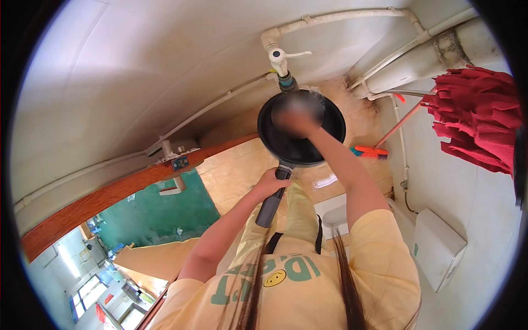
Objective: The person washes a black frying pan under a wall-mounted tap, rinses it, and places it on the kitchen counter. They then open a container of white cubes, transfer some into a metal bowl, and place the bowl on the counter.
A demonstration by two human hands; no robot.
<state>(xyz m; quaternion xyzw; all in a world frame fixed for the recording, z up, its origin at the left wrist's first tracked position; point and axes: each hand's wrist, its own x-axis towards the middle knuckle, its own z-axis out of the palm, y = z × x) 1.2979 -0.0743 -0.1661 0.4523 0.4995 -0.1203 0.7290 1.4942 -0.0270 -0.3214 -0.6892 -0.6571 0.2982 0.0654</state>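
Observation:
A black frying pan (324,142) is held under a white wall tap (279,59). My left hand (269,184) is closed around the pan's dark grey handle (270,204). My right hand (297,118) is inside the pan, pressed on its black bottom; it looks blurred, so I cannot make out whether anything is in it. The tap's spout ends right at the pan's far rim.
A red mop (476,124) hangs at the right, near a white wall and pipes (396,60). A brush with an orange and teal head (369,151) lies on the tan tiled floor (236,170). A white box (437,247) sits at lower right. A wooden threshold (110,198) and green floor (159,212) are left.

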